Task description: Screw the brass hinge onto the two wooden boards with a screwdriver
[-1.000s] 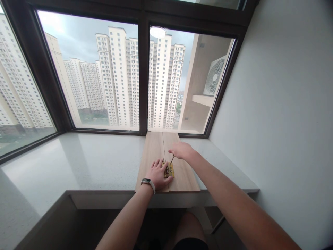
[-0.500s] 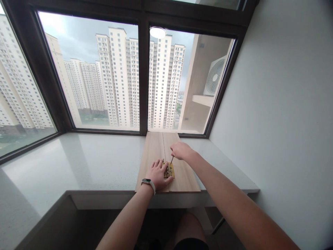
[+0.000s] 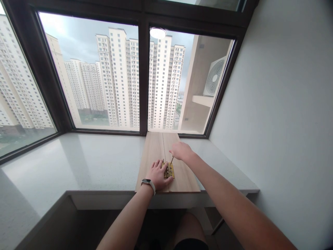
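A brass-coloured hinge (image 3: 170, 171) lies across the seam between two pale wooden boards (image 3: 153, 146). My left hand (image 3: 157, 173), with a watch on its wrist, rests flat over the hinge's left part, fingers spread. Several small dark screw heads or holes show on the uncovered right leaf. My right hand (image 3: 181, 150) is closed around a screwdriver (image 3: 172, 160), whose handle is hidden in the fist. Its thin shaft slants down and meets the hinge near its far right corner. A small upright screw-like piece (image 3: 163, 160) stands just beyond my left fingers.
The boards lie on a white counter (image 3: 104, 163), reaching from its front edge to the window frame (image 3: 144, 86). A white wall (image 3: 281, 104) rises on the right. My leg (image 3: 189, 227) is below the counter.
My right fist has turned slightly around the screwdriver, its fingers shifting a little to the left. The left hand, hinge and boards stay where they were.
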`<action>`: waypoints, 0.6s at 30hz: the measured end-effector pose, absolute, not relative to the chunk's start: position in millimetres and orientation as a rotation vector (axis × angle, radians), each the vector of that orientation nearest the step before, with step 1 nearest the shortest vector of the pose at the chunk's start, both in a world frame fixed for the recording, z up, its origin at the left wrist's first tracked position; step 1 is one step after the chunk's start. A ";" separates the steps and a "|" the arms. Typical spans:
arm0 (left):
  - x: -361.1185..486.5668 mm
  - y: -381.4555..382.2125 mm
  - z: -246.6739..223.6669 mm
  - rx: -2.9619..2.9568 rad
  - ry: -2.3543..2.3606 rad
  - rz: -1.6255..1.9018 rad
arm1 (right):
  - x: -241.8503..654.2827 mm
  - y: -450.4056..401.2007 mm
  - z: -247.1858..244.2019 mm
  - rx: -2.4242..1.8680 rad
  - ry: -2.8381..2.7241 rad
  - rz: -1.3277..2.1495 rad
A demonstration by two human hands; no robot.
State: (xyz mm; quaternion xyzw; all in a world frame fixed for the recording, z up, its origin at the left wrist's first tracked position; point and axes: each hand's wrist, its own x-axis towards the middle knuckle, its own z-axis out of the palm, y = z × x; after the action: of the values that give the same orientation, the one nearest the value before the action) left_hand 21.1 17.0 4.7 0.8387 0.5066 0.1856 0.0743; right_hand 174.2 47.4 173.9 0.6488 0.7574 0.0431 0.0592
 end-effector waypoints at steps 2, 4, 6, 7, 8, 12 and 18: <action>21.1 16.7 4.7 2.521 1.518 0.564 | 173.8 47.1 174.3 1.966 2.296 0.115; 21.0 16.5 5.1 2.522 1.517 0.568 | 174.0 46.8 174.4 1.958 2.302 0.104; 21.0 16.2 6.0 2.516 1.510 0.563 | 174.6 46.7 174.6 1.943 2.314 0.106; 21.1 16.0 6.6 2.511 1.508 0.556 | 175.1 46.7 174.7 1.933 2.321 0.112; 21.1 15.7 7.3 2.505 1.507 0.550 | 175.7 46.9 174.9 1.919 2.331 0.119; 21.3 14.7 9.3 2.487 1.512 0.532 | 179.0 49.0 175.1 1.845 2.377 0.118; 21.1 15.4 8.0 2.510 1.514 0.541 | 182.6 49.9 173.4 1.832 2.395 0.075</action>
State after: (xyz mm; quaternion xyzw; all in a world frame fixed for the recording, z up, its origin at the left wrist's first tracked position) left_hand 21.1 15.4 8.0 0.8393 0.5062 0.1810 0.0806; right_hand 182.6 49.9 173.4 0.6063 0.7923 0.0248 0.0626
